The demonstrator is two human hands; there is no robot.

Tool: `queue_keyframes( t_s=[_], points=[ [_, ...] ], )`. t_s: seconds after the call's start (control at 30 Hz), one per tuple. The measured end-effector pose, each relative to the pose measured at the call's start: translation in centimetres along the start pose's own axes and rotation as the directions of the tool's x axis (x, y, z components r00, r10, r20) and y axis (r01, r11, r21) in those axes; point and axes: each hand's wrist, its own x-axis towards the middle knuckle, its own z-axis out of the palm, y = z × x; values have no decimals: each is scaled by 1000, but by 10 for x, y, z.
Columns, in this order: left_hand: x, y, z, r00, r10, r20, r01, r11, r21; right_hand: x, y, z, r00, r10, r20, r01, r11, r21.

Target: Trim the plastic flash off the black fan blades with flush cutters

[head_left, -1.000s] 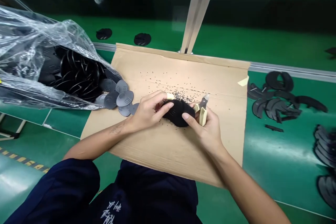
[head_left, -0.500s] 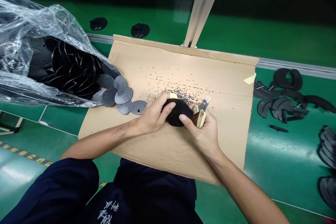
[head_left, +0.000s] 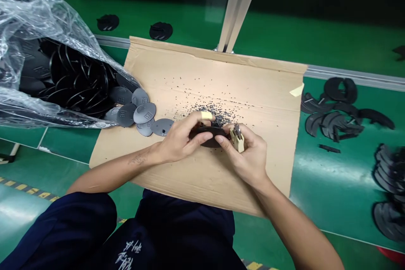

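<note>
My left hand (head_left: 183,139) is closed round a round black plastic disc (head_left: 207,137), held nearly edge-on above a sheet of cardboard (head_left: 196,177); its index finger wears tan tape. My right hand (head_left: 248,156) is closed on a small cutter with cream handles (head_left: 237,137), whose tip sits against the disc's right edge. This hand's fingers also touch the disc from below. Tiny black shavings (head_left: 218,112) lie scattered on the cardboard just beyond both hands.
A clear plastic bag (head_left: 47,63) full of black discs lies at the left, with several grey discs (head_left: 142,114) spilled onto the cardboard. Black curved parts (head_left: 335,114) lie on the green bench at right, more stacked at the right edge (head_left: 390,177). A metal post (head_left: 237,4) rises behind.
The disc has been tilted from facing up to nearly edge-on. The cutter in my right hand has swung in so its tip meets the disc's edge.
</note>
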Motion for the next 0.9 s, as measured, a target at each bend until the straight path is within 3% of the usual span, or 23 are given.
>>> queue_keyframes(
  t_s=[0.1, 0.2, 0.43, 0.6, 0.9],
  points=[
    [2, 2, -1, 993, -119, -25, 112, 977, -183, -1, 1, -1, 999, -21, -24, 20, 1000, -18],
    [4, 3, -3, 988, -143, -56, 127, 965, -228, -2, 3, 0, 997, -74, -34, 73, 997, -15],
    [7, 4, -8, 984, 135, -116, -147, 984, -105, -2, 10, 6, 975, -221, -21, 221, 974, 47],
    [6, 5, -12, 965, 246, -88, -250, 967, -43, -3, 10, 5, 972, -236, 13, 235, 971, 39],
    [8, 6, -14, 961, 268, -70, -271, 962, -43, -3, 11, 6, 965, -259, 32, 256, 964, 69]
  ],
)
